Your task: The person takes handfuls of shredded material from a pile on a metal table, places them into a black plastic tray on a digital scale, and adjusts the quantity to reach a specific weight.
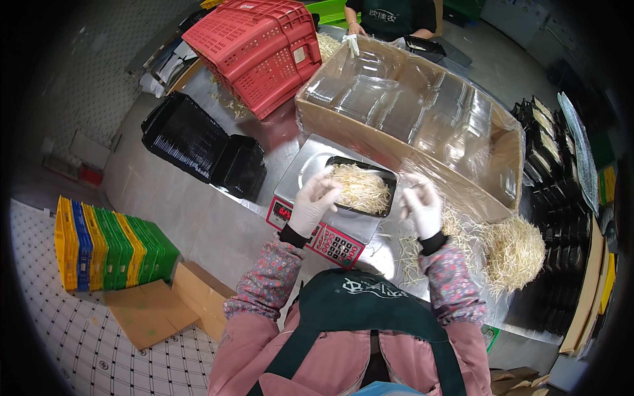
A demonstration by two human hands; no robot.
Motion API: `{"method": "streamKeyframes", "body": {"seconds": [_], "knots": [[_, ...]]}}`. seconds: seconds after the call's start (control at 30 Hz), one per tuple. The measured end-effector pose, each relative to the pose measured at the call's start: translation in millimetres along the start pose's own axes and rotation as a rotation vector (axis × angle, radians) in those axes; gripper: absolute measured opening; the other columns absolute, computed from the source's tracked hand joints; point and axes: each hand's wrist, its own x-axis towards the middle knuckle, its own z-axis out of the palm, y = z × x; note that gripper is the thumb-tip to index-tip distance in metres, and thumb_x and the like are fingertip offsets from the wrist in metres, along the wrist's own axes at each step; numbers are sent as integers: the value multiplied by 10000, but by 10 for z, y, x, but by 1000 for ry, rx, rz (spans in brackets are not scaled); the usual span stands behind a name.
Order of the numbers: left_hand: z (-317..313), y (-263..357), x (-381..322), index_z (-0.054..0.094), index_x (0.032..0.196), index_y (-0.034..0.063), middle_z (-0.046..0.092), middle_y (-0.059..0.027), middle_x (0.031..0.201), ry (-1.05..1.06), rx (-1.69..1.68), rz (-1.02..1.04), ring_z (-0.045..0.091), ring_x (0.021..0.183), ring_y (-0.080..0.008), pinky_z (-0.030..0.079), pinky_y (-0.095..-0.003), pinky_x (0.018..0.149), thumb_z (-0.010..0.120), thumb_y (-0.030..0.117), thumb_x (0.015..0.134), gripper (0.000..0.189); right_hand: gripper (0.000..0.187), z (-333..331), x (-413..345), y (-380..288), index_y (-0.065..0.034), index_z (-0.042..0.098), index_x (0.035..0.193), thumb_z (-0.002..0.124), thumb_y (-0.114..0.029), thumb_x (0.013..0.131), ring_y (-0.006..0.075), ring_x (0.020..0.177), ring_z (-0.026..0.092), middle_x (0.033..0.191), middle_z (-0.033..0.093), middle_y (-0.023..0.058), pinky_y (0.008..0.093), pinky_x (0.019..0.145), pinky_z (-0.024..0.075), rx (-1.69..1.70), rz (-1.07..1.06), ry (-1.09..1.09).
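Observation:
A black plastic tray (394,197) heaped with bean sprouts (360,188) rests on the metal platform of a red-trimmed digital scale (342,245). My left hand (314,200), in a white glove, is at the tray's left end with curled fingers. Whether it touches the rim is unclear. Off the tray's right end is my gloved right hand (422,204), its fingers bent close together. A faint glossy blur lies over the tray between both hands; I cannot make out whether it is a clear lid. Loose sprouts (455,227) lie on the metal table beneath my right forearm.
A carton of clear plastic lids (416,109) stands behind the scale, beside a tilted red crate (257,49). Nested black trays (198,143) lie left. At right are a sprout mound (513,253) and stacked filled trays (545,133). Across the table is a co-worker (391,20).

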Motion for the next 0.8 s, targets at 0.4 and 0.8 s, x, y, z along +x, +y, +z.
{"method": "streamKeyframes", "body": {"seconds": [0.4, 0.8], "knots": [[-428, -435, 875, 681, 1096, 8, 688, -43, 910, 253, 963, 214, 623, 808, -118, 489, -251, 746, 653, 168, 901, 253, 305, 91, 724, 664, -123, 656, 993, 529, -396, 946, 331, 714, 666, 807, 689, 142, 439, 649, 524, -1296, -284, 147], [-649, -801, 1043, 678, 1049, -32, 674, -47, 986, 42, 82, -175, 629, 870, -126, 502, -259, 800, 615, 63, 897, 190, 154, -69, 814, 1046, -37, 665, 853, 697, -186, 878, 48, 675, 558, 790, 648, -5, 213, 614, 457, 14, 314, 78]]}}
